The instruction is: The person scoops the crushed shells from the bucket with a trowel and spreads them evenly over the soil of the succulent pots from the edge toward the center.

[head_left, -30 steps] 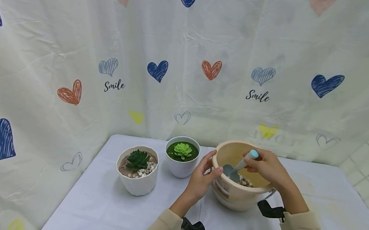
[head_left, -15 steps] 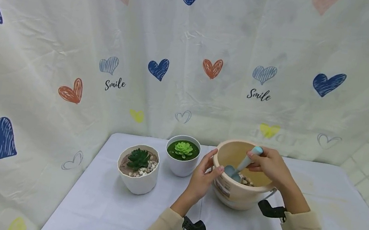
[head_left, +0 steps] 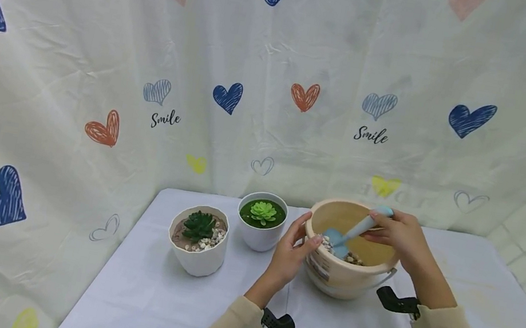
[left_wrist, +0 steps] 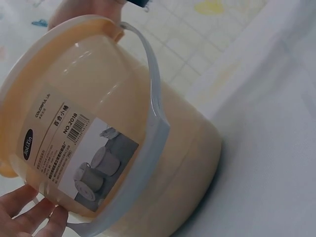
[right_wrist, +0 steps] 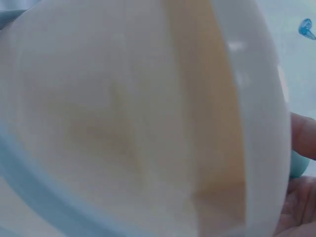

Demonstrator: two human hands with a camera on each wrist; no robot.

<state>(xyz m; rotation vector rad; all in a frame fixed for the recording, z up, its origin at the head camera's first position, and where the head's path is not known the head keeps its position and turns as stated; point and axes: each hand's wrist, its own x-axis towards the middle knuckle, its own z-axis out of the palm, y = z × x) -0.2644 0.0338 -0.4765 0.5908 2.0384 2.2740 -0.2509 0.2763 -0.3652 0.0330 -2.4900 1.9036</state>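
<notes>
A peach plastic bucket (head_left: pixel 342 282) with a grey bail handle (left_wrist: pixel 154 133) stands on the table. My left hand (head_left: pixel 285 255) grips its left side, thumb at the rim and fingertips (left_wrist: pixel 32 215) against the outer wall. In my right hand (head_left: pixel 402 238) is the handle of a small light-blue trowel (head_left: pixel 362 225), slanting down into the bucket. Its blade lies low inside, beside whitish pebbles (head_left: pixel 326 244) at the left and brownish pebbles (head_left: pixel 354 259) in the middle. The bucket's wall fills most of the right wrist view, hiding the blade; the trowel's end (right_wrist: pixel 298 165) shows between thumb and palm.
Left of the bucket stands a white pot (head_left: pixel 258 238) with a light-green succulent. Nearer and further left is a white faceted pot (head_left: pixel 198 262) with a dark-green succulent and pebbles. A heart-printed curtain (head_left: pixel 262 42) hangs behind the white-covered table (head_left: pixel 131 293).
My right hand has moved right with the trowel, whose handle leans lower. The blade has turned, and whitish pebbles now show at the bucket's left inside. The left hand keeps its grip.
</notes>
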